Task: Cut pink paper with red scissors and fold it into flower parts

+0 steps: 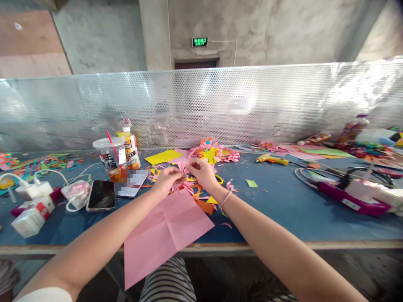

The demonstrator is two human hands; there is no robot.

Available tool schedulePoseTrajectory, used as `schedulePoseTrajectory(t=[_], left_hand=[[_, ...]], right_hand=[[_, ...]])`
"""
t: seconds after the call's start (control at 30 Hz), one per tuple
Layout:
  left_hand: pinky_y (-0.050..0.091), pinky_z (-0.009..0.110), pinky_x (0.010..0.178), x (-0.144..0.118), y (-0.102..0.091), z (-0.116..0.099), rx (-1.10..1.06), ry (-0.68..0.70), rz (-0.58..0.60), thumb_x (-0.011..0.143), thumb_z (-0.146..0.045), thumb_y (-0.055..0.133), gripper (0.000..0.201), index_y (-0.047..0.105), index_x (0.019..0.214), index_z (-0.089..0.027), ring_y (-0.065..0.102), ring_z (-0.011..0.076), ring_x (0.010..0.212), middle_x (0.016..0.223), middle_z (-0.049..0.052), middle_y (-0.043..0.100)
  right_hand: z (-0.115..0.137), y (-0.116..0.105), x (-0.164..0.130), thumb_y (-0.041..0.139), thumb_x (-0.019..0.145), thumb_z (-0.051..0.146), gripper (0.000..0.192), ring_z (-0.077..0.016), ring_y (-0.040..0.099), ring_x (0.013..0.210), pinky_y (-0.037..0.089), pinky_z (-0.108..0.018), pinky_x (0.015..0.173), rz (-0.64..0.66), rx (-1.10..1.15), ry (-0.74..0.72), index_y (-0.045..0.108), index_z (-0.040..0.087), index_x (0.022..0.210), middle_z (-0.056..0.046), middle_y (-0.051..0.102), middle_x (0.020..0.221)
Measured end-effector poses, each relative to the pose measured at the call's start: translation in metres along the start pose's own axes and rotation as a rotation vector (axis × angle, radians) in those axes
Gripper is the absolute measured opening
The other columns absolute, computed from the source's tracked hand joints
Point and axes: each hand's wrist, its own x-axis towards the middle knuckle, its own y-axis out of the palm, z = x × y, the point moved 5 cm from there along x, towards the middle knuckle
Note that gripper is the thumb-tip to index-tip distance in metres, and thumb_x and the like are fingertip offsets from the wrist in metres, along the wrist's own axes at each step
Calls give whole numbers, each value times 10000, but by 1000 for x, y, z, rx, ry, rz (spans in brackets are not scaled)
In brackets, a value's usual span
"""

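At mid-counter [283, 209]: both hands pinch a small pink paper piece [184, 171].
Left hand [168, 179] and right hand [201, 173] are closed to fingertip pinches on the piece, held just above the paper scraps [201, 197], beyond a creased pink sheet [163, 235] overhanging the near edge. Judgement: the folds will likely come out cleaner if the pinches stay close to the crease and each pleat is pressed flat against the counter. Fingertips hide the piece's shape; fold count cannot be told. Items behind the perforated screen [283, 100] are blurred.
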Motion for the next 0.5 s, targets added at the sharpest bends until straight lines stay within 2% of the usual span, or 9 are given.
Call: schedulePoseTrajectory(t=[0.3, 0.5], left_hand=[[452, 211, 554, 2, 0, 1, 51, 40, 4, 590, -216, 651, 134, 566, 635, -123, 587, 104, 562, 614, 30, 627], [435, 190, 522, 2, -1, 1, 26, 1, -2, 585, -180, 645, 108, 567, 623, -116, 575, 90, 527, 596, 36, 629]], right_hand=[[3, 2, -1, 551, 674, 316, 161, -104, 494, 580, 427, -229, 559, 15, 91, 27, 502, 167, 712, 4, 521, 639], [4, 3, -1, 594, 638, 288, 185, -107, 527, 606, 460, -241, 592, 2, 170, 78, 487, 170, 733, -2, 537, 676]])
